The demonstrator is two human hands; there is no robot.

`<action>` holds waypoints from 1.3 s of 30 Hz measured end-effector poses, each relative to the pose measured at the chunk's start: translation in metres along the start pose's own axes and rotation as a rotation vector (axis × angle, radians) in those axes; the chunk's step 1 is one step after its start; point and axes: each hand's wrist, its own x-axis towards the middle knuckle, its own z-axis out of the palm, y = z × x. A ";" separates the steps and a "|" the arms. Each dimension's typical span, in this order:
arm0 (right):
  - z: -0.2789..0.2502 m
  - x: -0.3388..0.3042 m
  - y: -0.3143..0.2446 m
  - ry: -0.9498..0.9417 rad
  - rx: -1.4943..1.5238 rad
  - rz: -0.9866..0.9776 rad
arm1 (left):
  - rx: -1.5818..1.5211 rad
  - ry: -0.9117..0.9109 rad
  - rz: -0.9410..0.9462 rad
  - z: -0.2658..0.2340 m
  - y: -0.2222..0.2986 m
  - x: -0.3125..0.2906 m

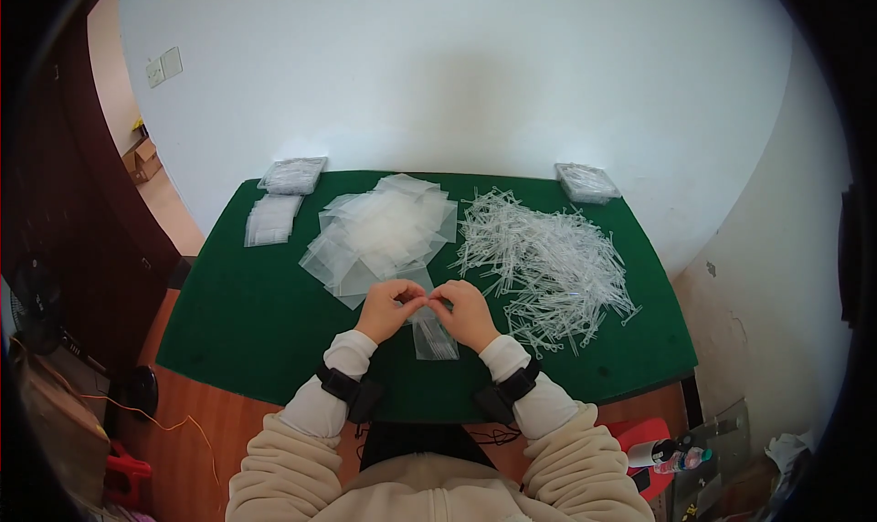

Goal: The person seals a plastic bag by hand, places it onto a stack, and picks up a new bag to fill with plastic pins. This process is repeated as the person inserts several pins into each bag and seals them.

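My left hand [391, 308] and my right hand [466, 314] meet near the middle of the table, thumbs and fingers pinched together. Between them they grip the upper edge of a small clear plastic bag [435, 341]. Its lower part hangs toward me, and thin clear sticks show inside. Just beyond my hands spreads a heap of flat clear plastic bags [384, 234]. To the right lies a large loose pile of thin clear plastic sticks [548, 262], some with ring-shaped ends.
The green-covered table [237, 321] stands against a white wall [475, 84]. At its back left are a wrapped stack of clear packs [294, 176] and several filled bags [272, 221]; another wrapped pack [587, 183] sits back right. A red stool [639, 435] holds bottles below the right edge.
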 end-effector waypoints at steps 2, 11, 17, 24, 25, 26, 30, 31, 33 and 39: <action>0.000 0.000 0.001 -0.002 0.025 0.005 | -0.031 -0.030 -0.039 -0.001 0.003 -0.001; -0.017 0.005 0.019 -0.089 0.047 0.094 | -0.119 0.070 -0.052 -0.006 -0.005 0.003; -0.020 0.005 0.026 -0.060 0.035 0.168 | -0.113 0.059 -0.083 -0.010 -0.011 0.004; -0.004 -0.002 0.017 -0.079 0.238 0.205 | 0.114 -0.163 0.034 -0.002 -0.005 -0.001; -0.002 -0.002 0.015 -0.119 0.289 0.218 | 0.084 -0.162 0.076 0.000 -0.006 -0.001; -0.002 -0.001 0.013 -0.120 0.289 0.218 | 0.054 -0.161 0.117 0.001 -0.007 -0.002; -0.003 0.001 0.009 -0.136 0.346 0.248 | 0.030 -0.152 0.125 0.000 -0.011 0.000; -0.003 0.001 0.009 -0.138 0.360 0.257 | 0.029 -0.152 0.124 0.000 -0.010 0.000; -0.003 0.001 0.009 -0.141 0.389 0.275 | 0.082 -0.171 0.139 -0.001 -0.008 0.000; 0.002 0.001 0.018 -0.050 0.384 0.325 | 0.122 -0.160 0.143 -0.004 -0.008 0.001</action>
